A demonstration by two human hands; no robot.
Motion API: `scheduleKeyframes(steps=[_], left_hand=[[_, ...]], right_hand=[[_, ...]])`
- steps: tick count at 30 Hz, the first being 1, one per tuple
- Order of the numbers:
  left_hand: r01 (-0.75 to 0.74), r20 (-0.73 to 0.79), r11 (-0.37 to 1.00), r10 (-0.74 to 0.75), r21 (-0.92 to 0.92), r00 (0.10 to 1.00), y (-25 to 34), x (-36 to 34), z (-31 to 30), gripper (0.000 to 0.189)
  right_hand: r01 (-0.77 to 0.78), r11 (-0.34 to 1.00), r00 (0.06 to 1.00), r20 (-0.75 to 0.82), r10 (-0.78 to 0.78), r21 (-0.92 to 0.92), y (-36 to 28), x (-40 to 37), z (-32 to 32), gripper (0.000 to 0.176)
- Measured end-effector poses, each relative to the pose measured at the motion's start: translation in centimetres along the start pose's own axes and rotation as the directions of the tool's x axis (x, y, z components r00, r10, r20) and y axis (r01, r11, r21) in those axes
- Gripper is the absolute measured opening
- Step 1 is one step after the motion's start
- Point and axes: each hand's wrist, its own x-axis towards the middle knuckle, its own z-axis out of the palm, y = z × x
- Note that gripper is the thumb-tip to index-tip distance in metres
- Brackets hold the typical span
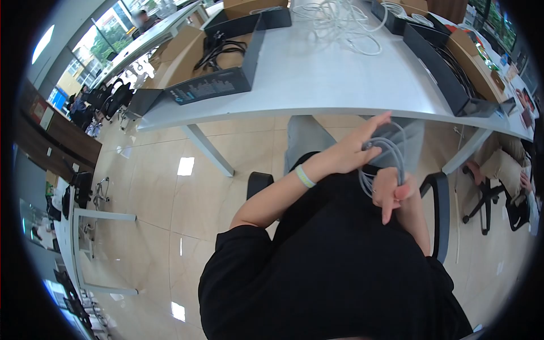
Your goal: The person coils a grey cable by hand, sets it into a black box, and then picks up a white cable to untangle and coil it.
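A looped grey cable (391, 148) is held above the lap, in front of the table's near edge. My left hand (358, 144), with a light band on its wrist, grips the coil's upper left part, its index finger stretched out. Lower down, my right hand (392, 190) has its fingers round the lower part of the same coil, with one finger pointing down. More loose white cable (345, 22) lies tangled on the far middle of the white table (340, 85).
An open box (212, 85) with black cables (218, 52) stands at the table's left. At the right are a long box (436, 71) with dark cables and another box with white cables (419, 20). Chair armrests flank the body. A person sits at the far right.
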Motion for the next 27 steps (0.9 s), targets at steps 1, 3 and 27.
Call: scheduleKeyframes(steps=[1, 3, 27], left_hand=[[0.001, -0.01, 1.0, -0.001, 0.017, 1.0, 0.3, 0.2, -0.4, 0.058], [-0.019, 0.133, 0.916, -0.038, 0.401, 0.99, 0.8, 0.4, -1.1, 0.041], [-0.08, 0.074, 0.852, 0.048, 0.517, 0.996, 0.5, 0.8, -1.5, 0.015]], right_hand=[[-0.037, 0.999, 0.999, 0.027, 0.036, 0.015, -0.4, 0.0, 0.0, 0.06], [-0.113, 0.993, 0.993, 0.02, 0.114, -0.038, -1.6, 0.3, 0.3, 0.06], [-0.104, 0.936, 0.543, -0.808, -0.229, -0.335, 3.0, -1.0, 2.4, 0.103]])
